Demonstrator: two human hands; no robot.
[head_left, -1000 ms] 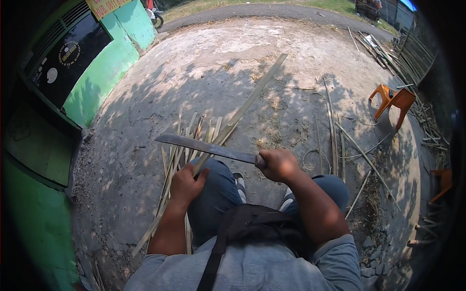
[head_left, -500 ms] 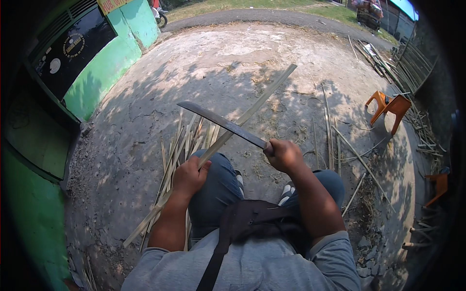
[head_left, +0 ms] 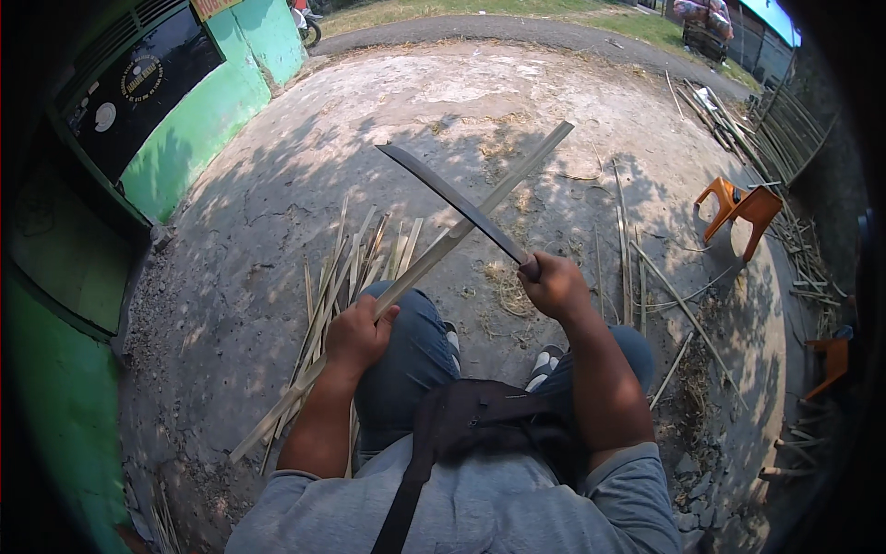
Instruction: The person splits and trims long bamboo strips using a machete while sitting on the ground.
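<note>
Left hand: the left hand (head_left: 355, 334) is closed around a long pale split bamboo strip (head_left: 434, 254), gripping it low down above the left knee, fingers wrapped over the top.
Right hand: the right hand (head_left: 554, 284) is clenched in a fist on the handle of a long dark-bladed machete (head_left: 457, 203), raised above the right knee.
Bamboo strip: it slants from the ground at near left, through the left hand, up to the far right, its far end over the bare ground.
Machete: the blade runs from the right hand up toward the far left and crosses the bamboo strip near its middle; whether the edge touches the strip or passes over it cannot be told.
Lap: dark blue trousers (head_left: 406, 351) cover both knees, and a black shoulder bag (head_left: 480, 425) with a strap lies against a grey shirt (head_left: 480, 508).
Strip pile: a loose bundle of thin bamboo slats (head_left: 346, 263) lies on the ground just left of the left knee, fanned toward the far side.
Ground: cracked pale concrete ground (head_left: 443, 102) in dappled shade, with more loose bamboo sticks (head_left: 632, 268) scattered to the right.
Right side: an orange plastic chair (head_left: 738, 208) stands well apart at far right, near a stack of bamboo poles (head_left: 794, 138).
Left side: a green painted wall (head_left: 212, 102) with a dark panel borders the far left.
</note>
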